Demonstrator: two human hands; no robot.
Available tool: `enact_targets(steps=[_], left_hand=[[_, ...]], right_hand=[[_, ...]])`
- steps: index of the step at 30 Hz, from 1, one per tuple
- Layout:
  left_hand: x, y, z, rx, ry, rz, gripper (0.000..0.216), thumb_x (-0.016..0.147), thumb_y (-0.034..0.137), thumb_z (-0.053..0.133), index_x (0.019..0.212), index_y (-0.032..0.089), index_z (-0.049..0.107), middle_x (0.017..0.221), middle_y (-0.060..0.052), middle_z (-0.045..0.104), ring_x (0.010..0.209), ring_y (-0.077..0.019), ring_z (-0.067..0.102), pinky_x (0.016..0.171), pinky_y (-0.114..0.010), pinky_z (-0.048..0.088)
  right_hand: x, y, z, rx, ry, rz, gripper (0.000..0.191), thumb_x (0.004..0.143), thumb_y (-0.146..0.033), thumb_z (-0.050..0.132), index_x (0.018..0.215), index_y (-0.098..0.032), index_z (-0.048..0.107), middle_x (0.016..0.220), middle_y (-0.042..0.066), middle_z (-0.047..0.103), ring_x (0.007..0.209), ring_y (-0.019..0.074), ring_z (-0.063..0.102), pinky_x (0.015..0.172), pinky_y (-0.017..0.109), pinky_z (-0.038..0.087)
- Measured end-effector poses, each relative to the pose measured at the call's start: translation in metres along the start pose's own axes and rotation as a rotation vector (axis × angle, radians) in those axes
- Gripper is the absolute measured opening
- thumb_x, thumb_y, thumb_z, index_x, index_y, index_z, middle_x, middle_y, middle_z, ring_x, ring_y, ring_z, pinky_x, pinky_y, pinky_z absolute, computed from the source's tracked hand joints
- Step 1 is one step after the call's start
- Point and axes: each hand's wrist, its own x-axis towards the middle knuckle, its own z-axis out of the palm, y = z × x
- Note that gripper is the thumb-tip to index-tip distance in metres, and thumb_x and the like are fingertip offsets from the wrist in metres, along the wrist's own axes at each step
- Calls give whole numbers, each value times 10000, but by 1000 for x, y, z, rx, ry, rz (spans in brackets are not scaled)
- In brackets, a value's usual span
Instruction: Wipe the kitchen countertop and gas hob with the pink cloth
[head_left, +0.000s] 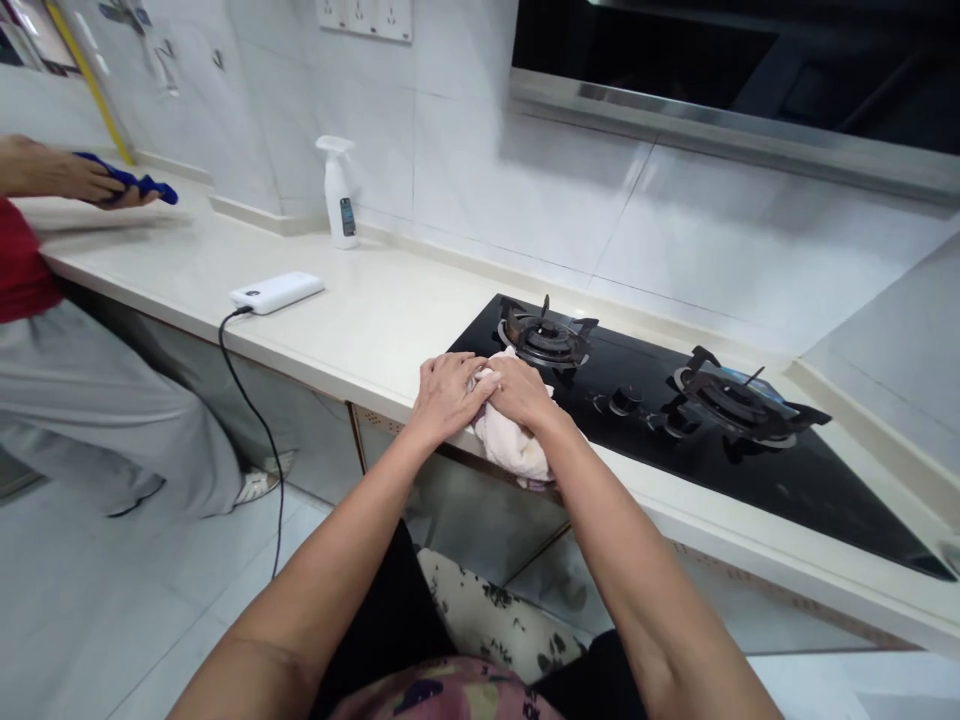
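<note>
A pale pinkish cloth (pixel 514 445) lies bunched at the front edge of the worktop, by the left front corner of the black gas hob (pixel 645 450). Part of it hangs over the edge. My right hand (pixel 519 388) is closed over the cloth's upper part, close to the left burner (pixel 551 342). Right beside it, my left hand (pixel 451 393) rests at the counter edge, its fingers curled and its thumb reaching across onto the cloth. Both hands nearly touch. The cloth's underside is hidden beneath them.
On the pale worktop (pixel 382 310) lie a white power bank (pixel 277 291) with a black cable (pixel 251 400) hanging down and a white spray bottle (pixel 340 195). A range hood (pixel 720 125) overhangs the hob. At left, another person's hand (pixel 82 175) holds a blue cloth (pixel 142 185).
</note>
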Motion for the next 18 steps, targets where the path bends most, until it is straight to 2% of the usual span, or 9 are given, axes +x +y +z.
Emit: enact_targets(steps=[3,6,9,13,18], left_hand=[[0,-2,-3,3,-30,-19,433,1079,506,426,1304,267,708,1398,-83,696,1374,-260,560,1163,-498,324],[0,-2,-5,-4,-60,-42,450,1078,528,413,1298,275,712,1408,-76,697,1371,-264,560,1155,-503,323],[0,-1,-5,-18,-79,-49,463,1081,548,383,1273,299,723,1384,-52,715,1348,-266,572,1152,-501,316],[0,1,-6,-37,-93,-49,483,1070,588,381,1249,312,735,1350,-39,728,1332,-285,580,1158,-512,304],[0,3,-7,-55,-119,-54,504,1061,619,378,1236,314,739,1344,-37,728,1327,-300,576,1168,-528,291]], right_hand=[[-18,3,-3,43,37,8,347,1018,-338,462,1264,-212,670,1388,103,677,1294,274,578,1100,412,408],[-52,21,-9,95,72,26,351,980,-305,482,1248,-218,691,1381,93,685,1302,276,582,1125,429,402],[-95,55,-17,109,126,92,369,970,-317,473,1235,-229,714,1361,93,703,1303,278,596,1143,438,410],[-151,106,-25,121,208,276,414,928,-383,490,1236,-252,733,1436,83,673,1370,301,571,1177,496,414],[-210,154,-34,96,261,419,466,904,-491,490,1213,-250,741,1411,98,685,1351,322,586,1174,508,430]])
